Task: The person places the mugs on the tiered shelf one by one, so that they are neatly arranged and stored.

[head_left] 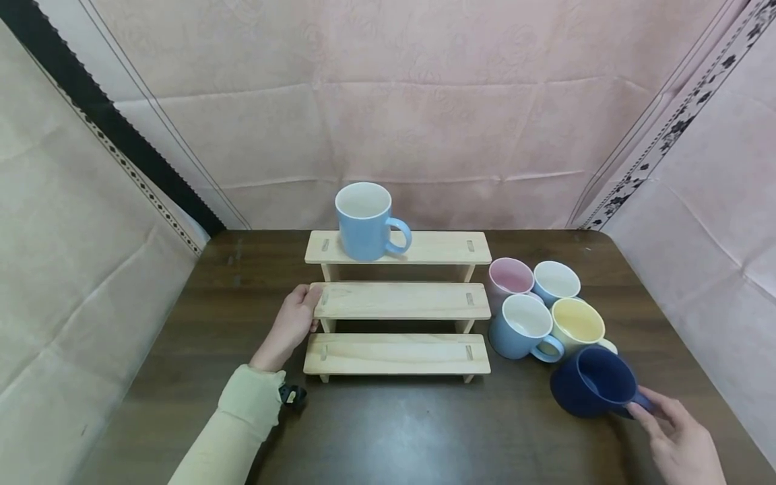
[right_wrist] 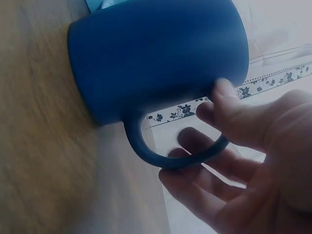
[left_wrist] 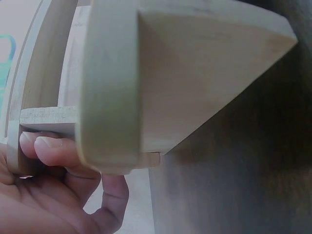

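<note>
My left hand (head_left: 294,320) grips the left end of the middle step of a three-step wooden rack (head_left: 403,301); in the left wrist view its fingers (left_wrist: 61,152) curl around the wood. At the lower right, the right hand (head_left: 682,438) holds a dark blue mug (head_left: 572,387) by its handle (right_wrist: 141,151), thumb near the handle's top and fingers around the loop. In the head view I cannot tell whether that mug's base touches the table. A light blue mug (head_left: 364,232) stands upright on the top step, handle to the right.
Right of the rack a pink mug (head_left: 500,293), a pale blue mug (head_left: 548,296), a light blue mug (head_left: 514,340) and a yellow mug (head_left: 570,337) stand close together on the dark wooden table (head_left: 400,438). Pale cloth (head_left: 436,135) hangs behind and at both sides.
</note>
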A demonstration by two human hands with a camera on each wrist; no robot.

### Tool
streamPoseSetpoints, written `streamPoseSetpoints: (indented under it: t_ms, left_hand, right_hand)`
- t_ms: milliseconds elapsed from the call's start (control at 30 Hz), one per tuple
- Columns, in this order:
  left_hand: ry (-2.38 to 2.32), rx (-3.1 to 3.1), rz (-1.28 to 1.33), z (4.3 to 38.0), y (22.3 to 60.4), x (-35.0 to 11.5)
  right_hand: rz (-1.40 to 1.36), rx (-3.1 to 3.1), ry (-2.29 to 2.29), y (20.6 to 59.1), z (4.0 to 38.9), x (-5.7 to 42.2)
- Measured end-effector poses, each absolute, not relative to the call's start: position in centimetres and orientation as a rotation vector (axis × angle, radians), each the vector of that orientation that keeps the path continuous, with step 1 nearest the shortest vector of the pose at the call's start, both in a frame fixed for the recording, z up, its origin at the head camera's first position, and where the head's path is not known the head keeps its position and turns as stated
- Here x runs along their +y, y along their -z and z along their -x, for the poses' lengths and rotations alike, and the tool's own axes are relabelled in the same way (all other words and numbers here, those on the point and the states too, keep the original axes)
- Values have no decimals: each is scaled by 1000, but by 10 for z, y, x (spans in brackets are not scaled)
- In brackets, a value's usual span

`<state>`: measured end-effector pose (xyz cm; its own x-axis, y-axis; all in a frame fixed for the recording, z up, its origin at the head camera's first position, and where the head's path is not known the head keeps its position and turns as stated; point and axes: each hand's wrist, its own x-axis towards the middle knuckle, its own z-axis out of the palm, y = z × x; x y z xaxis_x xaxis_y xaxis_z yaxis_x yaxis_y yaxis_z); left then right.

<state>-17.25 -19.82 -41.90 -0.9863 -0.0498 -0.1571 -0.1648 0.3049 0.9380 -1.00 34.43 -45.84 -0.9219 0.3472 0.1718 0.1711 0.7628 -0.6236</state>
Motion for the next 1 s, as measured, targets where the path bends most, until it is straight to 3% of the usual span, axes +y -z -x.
streamPoseSetpoints:
  t_ms: [1000]
  left_hand:
    - [-1752,2463,205,173,416,-198]
  right_hand:
    - [852,-2464,-924,451,8,309]
